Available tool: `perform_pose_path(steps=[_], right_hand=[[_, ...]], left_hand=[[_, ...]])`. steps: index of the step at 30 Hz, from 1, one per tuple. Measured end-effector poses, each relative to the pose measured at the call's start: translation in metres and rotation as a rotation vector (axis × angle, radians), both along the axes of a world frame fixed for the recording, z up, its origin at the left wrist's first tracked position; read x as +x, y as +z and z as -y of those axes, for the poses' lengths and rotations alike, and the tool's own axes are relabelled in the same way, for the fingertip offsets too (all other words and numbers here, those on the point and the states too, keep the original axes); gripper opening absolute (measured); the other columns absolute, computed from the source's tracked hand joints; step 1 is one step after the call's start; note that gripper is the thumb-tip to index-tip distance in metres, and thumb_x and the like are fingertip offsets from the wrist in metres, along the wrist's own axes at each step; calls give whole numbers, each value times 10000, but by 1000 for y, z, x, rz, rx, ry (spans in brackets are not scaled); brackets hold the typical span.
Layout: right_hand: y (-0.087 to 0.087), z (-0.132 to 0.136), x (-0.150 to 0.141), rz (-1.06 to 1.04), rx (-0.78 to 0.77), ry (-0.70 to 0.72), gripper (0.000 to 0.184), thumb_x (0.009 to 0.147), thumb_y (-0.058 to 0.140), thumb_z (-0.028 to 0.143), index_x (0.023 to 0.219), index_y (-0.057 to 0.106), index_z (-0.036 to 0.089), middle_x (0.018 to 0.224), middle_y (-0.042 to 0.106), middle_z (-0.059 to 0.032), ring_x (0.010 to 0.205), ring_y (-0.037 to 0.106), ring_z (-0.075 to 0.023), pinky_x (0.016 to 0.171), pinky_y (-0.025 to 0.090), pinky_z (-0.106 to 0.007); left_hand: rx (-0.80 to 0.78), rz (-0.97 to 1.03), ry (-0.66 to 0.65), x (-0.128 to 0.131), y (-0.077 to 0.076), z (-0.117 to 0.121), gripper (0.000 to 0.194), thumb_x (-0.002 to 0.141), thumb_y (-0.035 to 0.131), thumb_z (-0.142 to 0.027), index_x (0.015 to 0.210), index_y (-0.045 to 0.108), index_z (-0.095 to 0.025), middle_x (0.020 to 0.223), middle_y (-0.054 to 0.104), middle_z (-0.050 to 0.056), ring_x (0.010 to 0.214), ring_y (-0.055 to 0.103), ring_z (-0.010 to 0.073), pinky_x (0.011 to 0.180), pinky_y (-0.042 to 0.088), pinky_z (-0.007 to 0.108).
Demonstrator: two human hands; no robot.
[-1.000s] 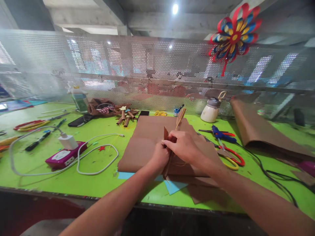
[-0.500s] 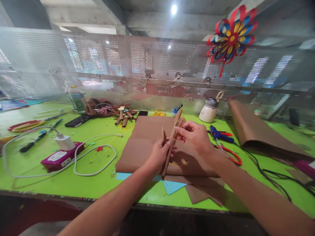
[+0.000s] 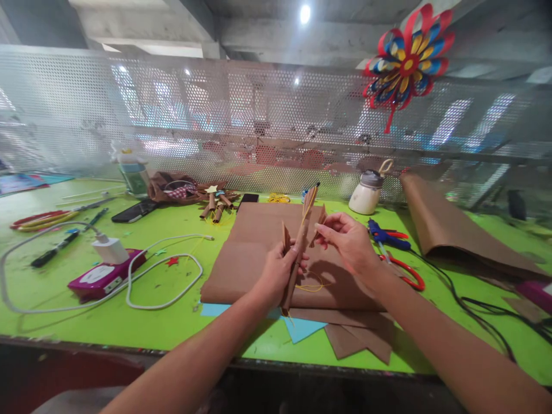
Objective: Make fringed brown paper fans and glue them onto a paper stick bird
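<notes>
My left hand (image 3: 279, 269) is wrapped round a rolled brown paper tube (image 3: 297, 261) that leans up and away over the work surface. Yellow string (image 3: 306, 215) runs along the tube, and folded brown paper flaps stick out on both sides. With thumb and fingertips, my right hand (image 3: 347, 238) pinches the flap (image 3: 319, 221) on the right side; part of it hides behind the fingers. Beneath both hands lies a large brown paper sheet (image 3: 245, 250), with a loop of yellow string on it.
Blue cardstock (image 3: 302, 329) pokes out under the brown paper. Right of my hand are a blue glue gun (image 3: 388, 234) and red-handled scissors (image 3: 411, 273). A cream bottle (image 3: 365, 194) stands behind. At left are a purple power strip (image 3: 101, 280), white cable and phone (image 3: 135, 210). Small paper rolls (image 3: 218, 207) lie further back.
My right hand has shifted slightly right, drawing its fingertips off the tube's edge and onto the right flap. The left hand keeps its hold with the tube nearly unmoved.
</notes>
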State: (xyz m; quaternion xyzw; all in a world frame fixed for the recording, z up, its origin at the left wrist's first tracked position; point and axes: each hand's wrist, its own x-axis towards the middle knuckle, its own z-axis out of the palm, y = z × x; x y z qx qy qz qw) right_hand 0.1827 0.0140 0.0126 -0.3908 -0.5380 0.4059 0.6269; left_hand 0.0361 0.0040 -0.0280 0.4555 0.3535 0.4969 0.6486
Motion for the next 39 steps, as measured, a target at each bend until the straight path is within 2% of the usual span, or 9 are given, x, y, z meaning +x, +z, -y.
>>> perform_pose_path(steps=[4,11,16,24,28,34,39], right_hand=[[-2,-1,0,-30,1,7,352,614,738,332,849,537,164,637,595,32,472,546,-91,421,399,-211],[-7,-5,0,141,76,-42,239,691,685,356,759,594,146,562,555,22,484,498,-90,431,380,-212],[-10,-7,1,201,85,-73,261,698,670,394,743,596,148,518,541,26,446,459,-86,418,359,-215],[-11,-10,3,279,74,-143,304,692,662,437,650,591,144,468,493,40,406,389,-64,391,282,-203],[-11,-11,6,307,68,-139,339,692,660,448,571,555,149,471,470,40,411,374,-60,398,276,-205],[-10,-15,10,273,49,-114,345,708,645,456,574,559,150,494,497,30,407,375,-61,408,298,-213],[-10,-17,8,289,103,-131,338,712,644,448,573,548,156,469,464,46,403,355,-60,402,280,-212]], left_hand=[[-1,5,4,0,-1,-1,384,734,606,-343,1042,514,-132,710,606,25,488,528,71,453,417,184],[-3,8,-14,0,0,-1,355,744,597,-328,1026,520,-126,717,596,30,511,527,76,462,429,191],[8,16,-25,0,0,-1,343,741,602,-323,1010,518,-127,710,593,32,537,540,86,456,426,183],[2,-2,-53,-1,-2,-3,355,726,617,-354,988,531,-132,692,601,18,471,515,66,448,407,186],[-12,-7,-89,-1,-2,-3,352,740,597,-365,1001,527,-140,673,589,6,445,493,64,439,409,194],[-12,-4,-115,-1,0,1,329,759,571,-345,1011,523,-141,678,585,15,459,490,71,427,407,191],[-18,-27,-128,-1,0,1,293,769,550,-387,925,532,-140,693,579,22,452,475,68,412,407,194]])
